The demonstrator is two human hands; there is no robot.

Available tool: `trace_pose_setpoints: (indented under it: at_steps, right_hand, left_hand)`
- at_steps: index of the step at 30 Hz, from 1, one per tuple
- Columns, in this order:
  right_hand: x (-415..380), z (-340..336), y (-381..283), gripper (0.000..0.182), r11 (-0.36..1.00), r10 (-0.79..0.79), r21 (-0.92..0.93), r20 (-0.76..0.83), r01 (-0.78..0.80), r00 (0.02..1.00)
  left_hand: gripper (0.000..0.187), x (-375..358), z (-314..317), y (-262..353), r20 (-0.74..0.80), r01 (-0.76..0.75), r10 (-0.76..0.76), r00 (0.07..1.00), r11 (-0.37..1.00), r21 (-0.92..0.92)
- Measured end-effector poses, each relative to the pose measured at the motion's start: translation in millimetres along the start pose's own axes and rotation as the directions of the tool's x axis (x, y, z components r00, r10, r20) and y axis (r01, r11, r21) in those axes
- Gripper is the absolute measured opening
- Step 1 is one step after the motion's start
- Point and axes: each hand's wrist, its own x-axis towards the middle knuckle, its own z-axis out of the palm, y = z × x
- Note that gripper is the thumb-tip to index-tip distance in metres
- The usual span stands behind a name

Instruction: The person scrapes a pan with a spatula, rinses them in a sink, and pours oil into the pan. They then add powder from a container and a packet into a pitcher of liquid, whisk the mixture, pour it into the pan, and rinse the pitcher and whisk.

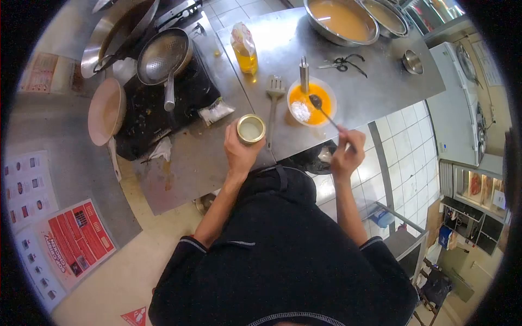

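My left hand (241, 149) is wrapped round an open jar (251, 129) with a gold rim and pale contents. In my right hand (348, 154) is a long-handled spoon (328, 116), its dark bowl inside a round white bowl (333, 93). Orange liquid fills that bowl, with a heap of white powder (300, 111) at its left side. A whisk with a metal handle (304, 76) stands in the liquid at the back. Between the jar and the bowl, a slotted spatula (275, 89) lies on the steel counter.
An oil bottle (246, 54) stands behind the spatula. On the left are a stove (190, 98), a frying pan (163, 57) and a pink pan (107, 111). Scissors (341, 65), a small metal cup (412, 62) and large bowls of liquid (343, 22) are at the back right.
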Motion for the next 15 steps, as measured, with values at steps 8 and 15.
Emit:
trace_pose_setpoints:
  at_steps: [8,15]
  right_hand:
    - [19,0,-60,0.016,0.830,0.349,0.399,0.172,-0.389,0.921]
    - [-8,91,-67,0.032,0.932,-0.100,0.322,0.668,-0.165,0.738]
  left_hand:
    - [0.062,-1,2,-2,0.005,0.037,-0.037,0.999,0.997,-0.069]
    - [0.069,-17,-11,-38,-0.078,-0.043,0.046,0.996,0.998,0.039]
